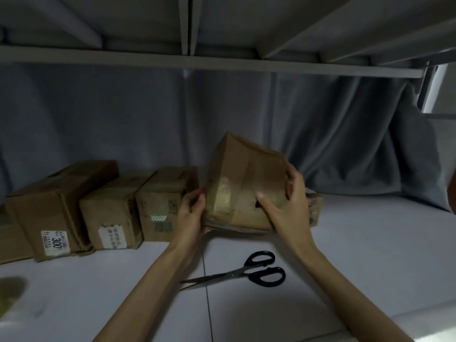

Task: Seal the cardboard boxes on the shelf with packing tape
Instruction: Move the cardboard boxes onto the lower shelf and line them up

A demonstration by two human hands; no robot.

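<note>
A brown cardboard box (246, 178) is tilted up off the white shelf (345, 243), with clear tape strips across its near face. My left hand (191, 213) grips its lower left edge. My right hand (286, 203) grips its right side, thumb lying on the taped face. Three more cardboard boxes stand in a row to the left: one with a white "300" label (54, 213), a middle one (113, 213) and one beside my left hand (162, 206). The tape roll is not clearly visible.
Black-handled scissors (246, 271) lie on the shelf in front of the held box, between my forearms. A grey curtain (345, 134) hangs behind. The upper shelf's metal rail (222, 62) runs overhead. A blurred brownish object (9, 294) sits at the lower left edge.
</note>
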